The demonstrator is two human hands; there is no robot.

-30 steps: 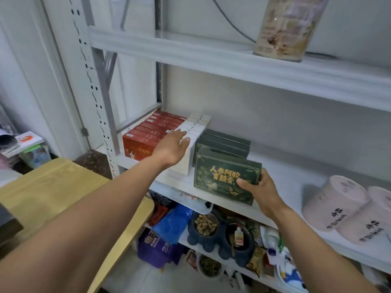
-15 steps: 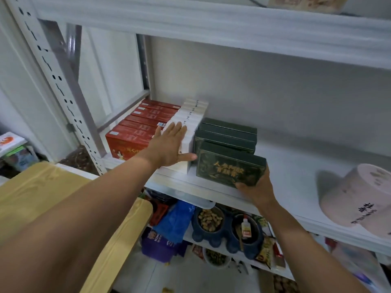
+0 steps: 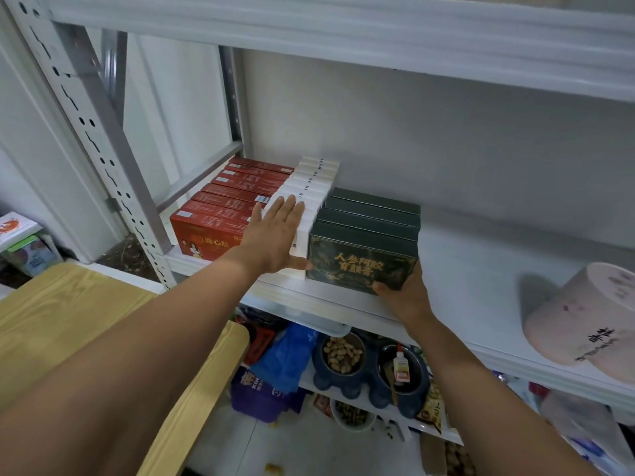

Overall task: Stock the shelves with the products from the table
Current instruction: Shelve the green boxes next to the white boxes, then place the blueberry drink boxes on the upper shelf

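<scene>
Right grip [image 3: 403, 297] still clasps green box [image 3: 360, 266] — now squared up — left grip [image 3: 275, 235] spread on white boxes [image 3: 309, 187].

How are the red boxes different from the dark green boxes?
The red boxes make a longer row than the four dark green boxes. The red boxes sit left of the white boxes, the dark green boxes right. The right hand grips the front dark green box; no hand grips the red boxes. Both stand in rows on one shelf.
</scene>
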